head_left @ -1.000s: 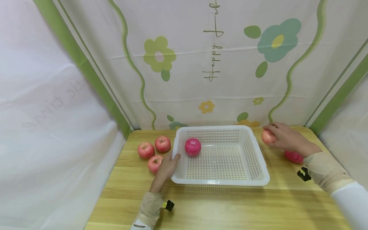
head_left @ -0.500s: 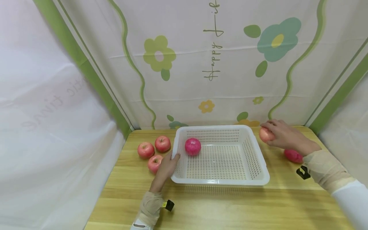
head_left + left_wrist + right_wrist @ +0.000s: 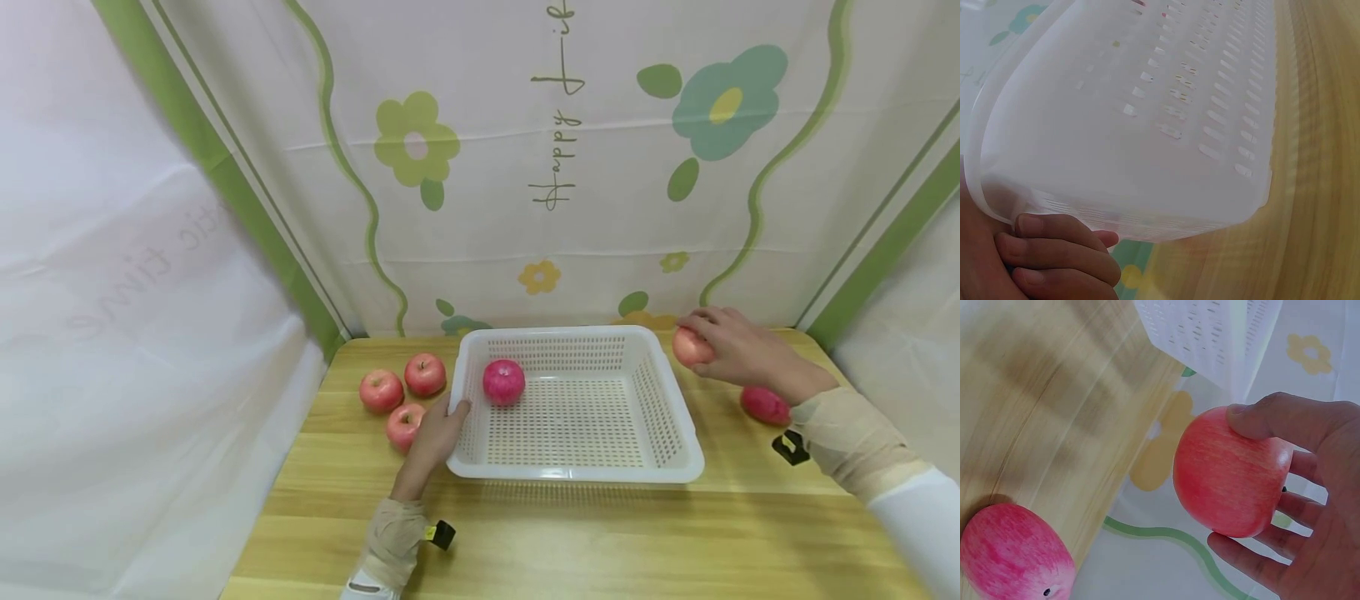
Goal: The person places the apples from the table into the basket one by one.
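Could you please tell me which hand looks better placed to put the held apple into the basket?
Probably the right hand: it grips the apple near the right end of the white basket, while the left hand is occupied holding the basket's other end.

A white rectangular plastic basket (image 3: 576, 475) is looking smooth, a flat yellowish wood-grained worktop (image 3: 562, 542) faintly shining, and a round red apple (image 3: 1229, 475) softly gleaming.
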Motion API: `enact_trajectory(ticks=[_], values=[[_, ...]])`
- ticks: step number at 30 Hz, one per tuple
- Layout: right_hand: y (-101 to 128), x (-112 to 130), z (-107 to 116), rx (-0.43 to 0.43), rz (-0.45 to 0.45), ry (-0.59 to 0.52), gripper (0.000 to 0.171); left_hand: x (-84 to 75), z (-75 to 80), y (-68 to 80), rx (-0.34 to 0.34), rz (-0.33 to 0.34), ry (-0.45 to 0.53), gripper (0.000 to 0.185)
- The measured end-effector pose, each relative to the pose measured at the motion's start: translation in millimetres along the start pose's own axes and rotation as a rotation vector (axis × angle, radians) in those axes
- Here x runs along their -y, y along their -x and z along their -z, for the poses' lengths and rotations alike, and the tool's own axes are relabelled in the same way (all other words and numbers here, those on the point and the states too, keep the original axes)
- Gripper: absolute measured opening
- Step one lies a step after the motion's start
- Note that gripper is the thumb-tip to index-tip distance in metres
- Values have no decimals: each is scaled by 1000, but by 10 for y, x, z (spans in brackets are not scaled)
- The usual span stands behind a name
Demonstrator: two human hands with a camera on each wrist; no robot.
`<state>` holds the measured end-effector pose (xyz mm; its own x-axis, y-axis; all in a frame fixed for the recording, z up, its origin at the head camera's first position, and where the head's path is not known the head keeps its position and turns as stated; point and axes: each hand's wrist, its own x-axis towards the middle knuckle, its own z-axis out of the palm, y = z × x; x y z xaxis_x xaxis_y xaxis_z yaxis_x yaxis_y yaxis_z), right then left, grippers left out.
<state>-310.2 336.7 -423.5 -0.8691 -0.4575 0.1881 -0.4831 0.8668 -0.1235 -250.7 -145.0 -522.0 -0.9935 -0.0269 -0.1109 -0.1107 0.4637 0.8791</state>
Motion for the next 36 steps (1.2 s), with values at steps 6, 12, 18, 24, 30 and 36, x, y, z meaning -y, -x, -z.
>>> enact_trajectory(ticks=[6, 12, 18, 24, 30, 36], values=[[-19, 38, 32, -6, 11, 3, 65, -8, -2, 7, -1, 4, 4, 52], [-36, 91, 70, 0, 22, 6, 67, 3, 0, 11, -6, 8, -2, 53], [-56, 149, 112, 9, 26, 3, 67, 15, 3, -1, 4, -4, -4, 52], [-74, 205, 138, -8, 40, 10, 66, 20, -6, -3, 8, -7, 2, 52], [-105, 239, 150, -18, 50, 21, 65, 20, -12, -3, 2, -10, -6, 52], [-140, 245, 145, -31, 64, 24, 64, 5, -3, -1, 1, -4, 2, 51]])
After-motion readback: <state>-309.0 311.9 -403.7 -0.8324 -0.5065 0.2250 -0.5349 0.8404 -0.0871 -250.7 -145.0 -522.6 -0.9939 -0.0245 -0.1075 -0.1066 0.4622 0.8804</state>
